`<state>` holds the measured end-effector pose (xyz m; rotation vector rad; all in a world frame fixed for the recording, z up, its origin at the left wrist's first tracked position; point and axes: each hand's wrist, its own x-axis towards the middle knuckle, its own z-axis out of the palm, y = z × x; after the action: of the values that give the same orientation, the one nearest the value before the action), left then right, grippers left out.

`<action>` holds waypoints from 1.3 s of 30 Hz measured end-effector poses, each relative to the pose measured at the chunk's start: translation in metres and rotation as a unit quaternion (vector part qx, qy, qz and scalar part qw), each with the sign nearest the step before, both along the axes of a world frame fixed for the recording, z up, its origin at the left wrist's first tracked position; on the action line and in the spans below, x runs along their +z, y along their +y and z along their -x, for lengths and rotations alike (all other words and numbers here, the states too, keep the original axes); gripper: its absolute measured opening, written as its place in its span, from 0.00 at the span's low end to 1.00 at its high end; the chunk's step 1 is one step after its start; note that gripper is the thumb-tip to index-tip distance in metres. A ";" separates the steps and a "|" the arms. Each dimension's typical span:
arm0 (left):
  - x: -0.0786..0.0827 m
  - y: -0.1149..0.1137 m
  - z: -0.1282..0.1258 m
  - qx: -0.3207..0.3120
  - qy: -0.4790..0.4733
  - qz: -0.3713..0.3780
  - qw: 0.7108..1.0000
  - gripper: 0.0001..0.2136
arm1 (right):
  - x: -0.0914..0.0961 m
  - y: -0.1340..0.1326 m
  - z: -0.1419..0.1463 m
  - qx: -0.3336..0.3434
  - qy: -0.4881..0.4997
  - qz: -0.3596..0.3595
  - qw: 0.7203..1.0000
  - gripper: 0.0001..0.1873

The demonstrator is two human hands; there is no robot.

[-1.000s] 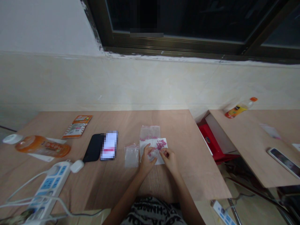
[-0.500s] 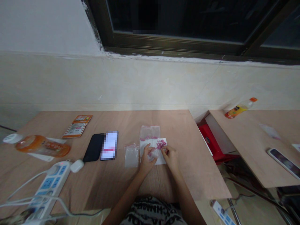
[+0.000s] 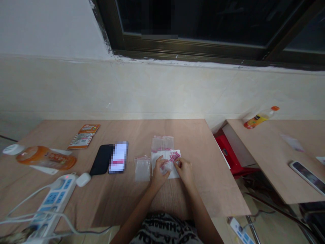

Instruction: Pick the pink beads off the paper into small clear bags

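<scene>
- almost nothing has moved in the last second: your left hand [image 3: 159,173] and right hand [image 3: 185,171] stay low over the white paper sheet [image 3: 174,175], with only a slight shift at the right fingers
- your right fingers [image 3: 178,164] are curled into a pinch just beside the cluster of pink beads [image 3: 174,156]; whether they hold a bead, i can't tell
- your left fingers [image 3: 162,163] bend down onto a cloudy clear patch [image 3: 167,166] on the sheet — gripping or only touching, i can't tell
- the beads lie on the sheet, which sits on the wooden table [image 3: 215,189], overlapping a clear zip bag [image 3: 162,143]
- a second clear zip bag [image 3: 142,168] lies just to the left, near a black phone [image 3: 101,160]
</scene>
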<state>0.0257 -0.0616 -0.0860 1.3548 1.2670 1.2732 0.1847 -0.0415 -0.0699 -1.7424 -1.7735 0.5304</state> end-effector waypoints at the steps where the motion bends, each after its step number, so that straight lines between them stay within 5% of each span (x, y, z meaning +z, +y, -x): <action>1: 0.000 0.000 0.000 0.000 -0.001 0.001 1.000 0.33 | 0.000 0.000 0.000 0.003 -0.001 0.001 1.000 0.14; 14: 0.004 -0.001 0.000 0.004 0.000 0.002 1.000 0.32 | -0.004 -0.002 -0.002 0.010 0.033 0.000 0.999 0.14; 28: -0.001 0.000 0.000 0.001 -0.007 -0.004 1.000 0.33 | 0.002 -0.008 0.013 0.026 0.215 0.046 0.975 0.18; 39: 0.003 0.000 0.001 0.005 0.001 0.001 1.000 0.34 | 0.001 -0.003 0.006 0.008 0.108 0.013 0.994 0.16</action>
<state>0.0247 -0.0615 -0.0831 1.3502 1.2783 1.2765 0.1788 -0.0441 -0.0690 -1.6221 -1.6356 0.7234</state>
